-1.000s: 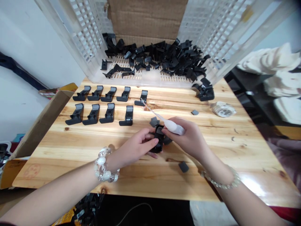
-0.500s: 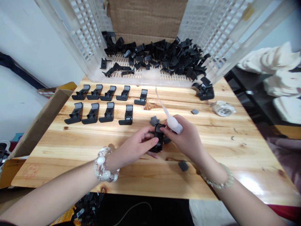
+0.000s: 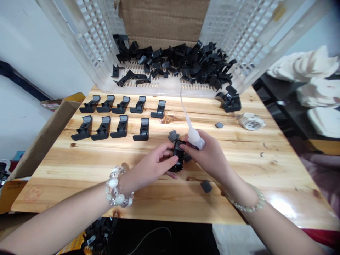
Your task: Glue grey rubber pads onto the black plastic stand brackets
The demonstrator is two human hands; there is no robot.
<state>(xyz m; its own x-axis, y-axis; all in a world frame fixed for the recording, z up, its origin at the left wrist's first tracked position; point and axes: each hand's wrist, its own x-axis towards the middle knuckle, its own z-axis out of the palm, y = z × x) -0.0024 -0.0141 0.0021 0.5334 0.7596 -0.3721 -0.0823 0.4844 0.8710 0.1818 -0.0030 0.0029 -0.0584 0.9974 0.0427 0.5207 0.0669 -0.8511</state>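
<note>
My left hand (image 3: 156, 163) is closed around a black plastic bracket (image 3: 178, 156), its thumb lying along the front. In my right hand (image 3: 209, 152) is a small white glue bottle (image 3: 196, 139), its long thin nozzle pointing away from me. The right thumb presses on a grey pad at the bracket's upper end. Just behind the bracket lie small grey pads (image 3: 173, 136) on the wood. Another dark grey pad (image 3: 206, 186) rests nearer to me, and one more small pad (image 3: 219, 125) sits to the right. Two rows of black brackets (image 3: 122, 126) with grey pads stand at the left.
A white plastic crate (image 3: 170, 85) at the table's back holds a heap of black parts (image 3: 202, 65). Some black parts (image 3: 230, 100) sit before its right corner, near a roll of tape (image 3: 251, 121). A cardboard box (image 3: 50, 136) stands beyond the table's left edge.
The bottle's nozzle has swung slightly to the right and the bottle stands a bit more upright. Both hands keep their hold on the bracket. The view has shifted slightly.
</note>
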